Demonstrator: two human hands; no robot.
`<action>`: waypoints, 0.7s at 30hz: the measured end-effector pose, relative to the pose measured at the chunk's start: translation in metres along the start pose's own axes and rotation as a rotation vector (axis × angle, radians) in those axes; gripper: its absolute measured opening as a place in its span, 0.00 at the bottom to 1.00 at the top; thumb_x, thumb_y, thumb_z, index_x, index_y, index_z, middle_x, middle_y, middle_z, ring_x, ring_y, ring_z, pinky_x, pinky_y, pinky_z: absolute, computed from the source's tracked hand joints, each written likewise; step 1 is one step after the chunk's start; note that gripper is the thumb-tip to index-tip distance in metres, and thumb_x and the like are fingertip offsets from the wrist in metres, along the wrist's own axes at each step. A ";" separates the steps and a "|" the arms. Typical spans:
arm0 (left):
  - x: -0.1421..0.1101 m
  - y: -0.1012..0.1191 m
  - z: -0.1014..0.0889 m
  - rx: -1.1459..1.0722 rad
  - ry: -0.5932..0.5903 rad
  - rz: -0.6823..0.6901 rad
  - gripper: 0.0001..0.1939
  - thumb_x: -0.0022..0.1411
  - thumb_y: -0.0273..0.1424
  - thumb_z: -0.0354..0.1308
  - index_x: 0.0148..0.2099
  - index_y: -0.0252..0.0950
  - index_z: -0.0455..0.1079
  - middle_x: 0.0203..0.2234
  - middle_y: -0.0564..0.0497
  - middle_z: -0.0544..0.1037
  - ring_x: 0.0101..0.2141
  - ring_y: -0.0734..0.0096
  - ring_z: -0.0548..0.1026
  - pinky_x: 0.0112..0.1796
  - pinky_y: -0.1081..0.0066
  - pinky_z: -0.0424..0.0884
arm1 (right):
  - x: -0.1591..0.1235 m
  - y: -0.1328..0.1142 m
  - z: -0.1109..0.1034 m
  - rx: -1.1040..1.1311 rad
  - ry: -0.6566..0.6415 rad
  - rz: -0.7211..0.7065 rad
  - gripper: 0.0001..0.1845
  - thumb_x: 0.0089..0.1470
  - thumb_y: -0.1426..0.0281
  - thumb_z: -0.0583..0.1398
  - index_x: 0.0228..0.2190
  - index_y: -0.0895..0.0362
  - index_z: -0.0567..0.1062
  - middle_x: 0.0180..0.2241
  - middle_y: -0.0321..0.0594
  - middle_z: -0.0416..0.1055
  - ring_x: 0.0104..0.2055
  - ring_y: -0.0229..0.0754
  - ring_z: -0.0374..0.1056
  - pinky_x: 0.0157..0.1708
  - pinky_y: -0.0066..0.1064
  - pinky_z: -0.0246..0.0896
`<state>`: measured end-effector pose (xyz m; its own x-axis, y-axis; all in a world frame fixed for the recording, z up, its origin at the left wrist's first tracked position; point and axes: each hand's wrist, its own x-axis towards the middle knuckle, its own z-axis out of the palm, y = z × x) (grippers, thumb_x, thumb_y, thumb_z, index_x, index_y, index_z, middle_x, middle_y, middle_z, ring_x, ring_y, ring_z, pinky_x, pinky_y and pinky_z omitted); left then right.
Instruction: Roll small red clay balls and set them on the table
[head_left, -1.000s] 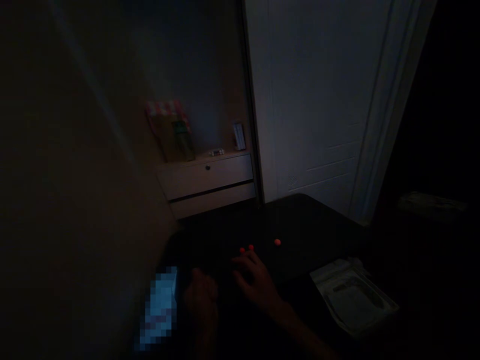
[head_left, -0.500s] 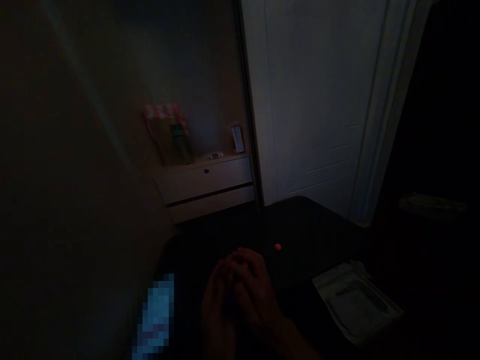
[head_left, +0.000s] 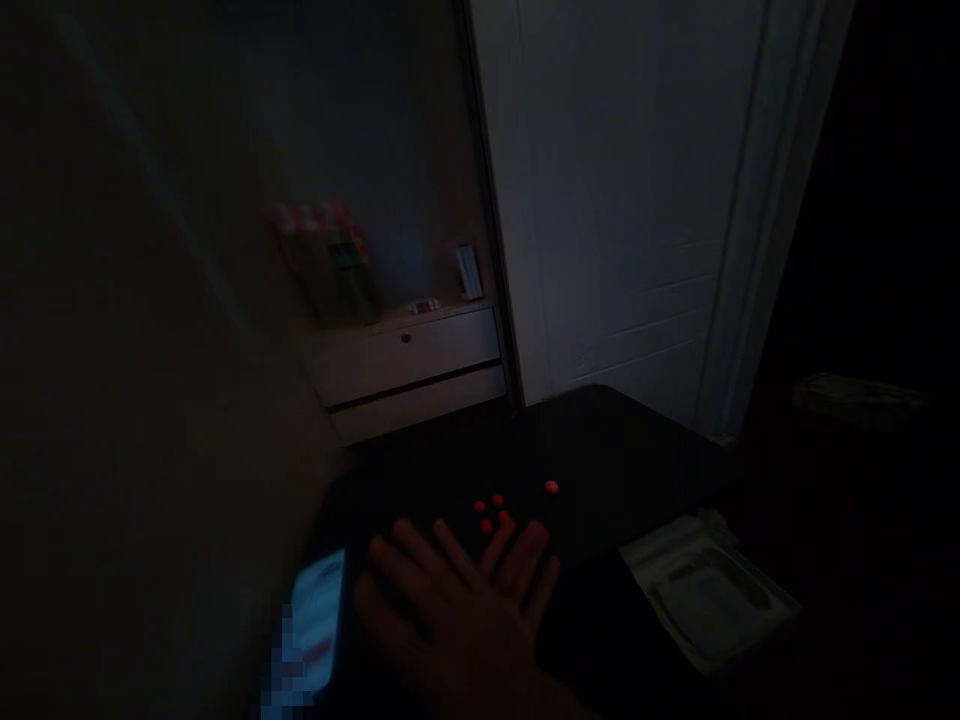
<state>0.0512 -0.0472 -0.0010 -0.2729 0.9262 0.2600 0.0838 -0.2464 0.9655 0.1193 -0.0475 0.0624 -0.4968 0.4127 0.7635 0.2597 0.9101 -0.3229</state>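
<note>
My right hand (head_left: 469, 625) lies across the front with its fingers spread, over the black table. Behind it, fingers of my left hand (head_left: 529, 565) stick out to the right, stretched and apart; its palm and wrist are hidden. Neither hand shows anything held. Just beyond the fingertips, several small red balls (head_left: 498, 499) sit close together on the table, one partly covered by a fingertip. Farther right is a larger orange-red ball (head_left: 551, 487), apart from both hands. The scene is very dark, so the balls' material is unclear.
A lit screen (head_left: 319, 610), partly pixelated, lies left of my hands. On the right is a pale, flat packet (head_left: 709, 595) by the edge of the black table (head_left: 607, 430). Behind stand a drawer cabinet (head_left: 412, 360) with small items on top and a white door (head_left: 615, 200).
My hands were apart, then came together cupped, and now overlap with fingers spread. More red balls show in front of them. The larger ball has stayed on the table.
</note>
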 end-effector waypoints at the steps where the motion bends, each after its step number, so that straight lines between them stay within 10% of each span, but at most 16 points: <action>1: -0.001 0.000 0.003 -0.021 0.018 0.015 0.34 0.60 0.59 0.55 0.65 0.57 0.70 0.66 0.56 0.70 0.71 0.38 0.55 0.64 0.39 0.64 | 0.004 -0.004 -0.001 0.001 -0.003 -0.012 0.42 0.66 0.59 0.62 0.73 0.43 0.48 0.73 0.43 0.53 0.74 0.62 0.48 0.69 0.66 0.48; 9: -0.008 -0.005 -0.028 -0.131 0.064 -0.104 0.29 0.60 0.57 0.58 0.59 0.53 0.76 0.53 0.47 0.82 0.68 0.39 0.62 0.60 0.42 0.71 | 0.011 0.022 -0.016 0.008 -0.050 0.113 0.40 0.68 0.61 0.59 0.73 0.54 0.49 0.73 0.50 0.50 0.76 0.61 0.41 0.72 0.65 0.38; 13: -0.010 -0.016 -0.039 -0.125 0.129 -0.134 0.29 0.65 0.58 0.51 0.60 0.53 0.75 0.52 0.46 0.82 0.65 0.40 0.68 0.55 0.42 0.76 | -0.012 0.020 -0.008 0.081 -0.127 -0.081 0.38 0.71 0.64 0.55 0.74 0.56 0.46 0.72 0.49 0.56 0.76 0.54 0.45 0.73 0.56 0.45; 18: -0.014 -0.025 -0.032 -0.011 0.301 -0.148 0.30 0.65 0.57 0.54 0.67 0.61 0.66 0.58 0.52 0.79 0.64 0.41 0.69 0.54 0.41 0.76 | -0.030 0.001 0.044 0.153 -0.053 -0.053 0.41 0.71 0.70 0.55 0.74 0.45 0.39 0.71 0.40 0.58 0.75 0.49 0.46 0.72 0.49 0.54; 21: -0.007 -0.014 -0.033 -0.024 0.167 -0.120 0.33 0.62 0.60 0.55 0.66 0.60 0.69 0.57 0.50 0.80 0.63 0.37 0.69 0.55 0.39 0.76 | -0.017 0.004 0.091 0.170 0.114 0.207 0.46 0.69 0.73 0.56 0.73 0.36 0.35 0.71 0.35 0.58 0.74 0.55 0.48 0.67 0.56 0.63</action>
<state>0.0203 -0.0597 -0.0162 -0.4353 0.8895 0.1394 0.0187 -0.1459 0.9891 0.0535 -0.0479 -0.0025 -0.3485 0.5925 0.7263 0.1988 0.8040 -0.5605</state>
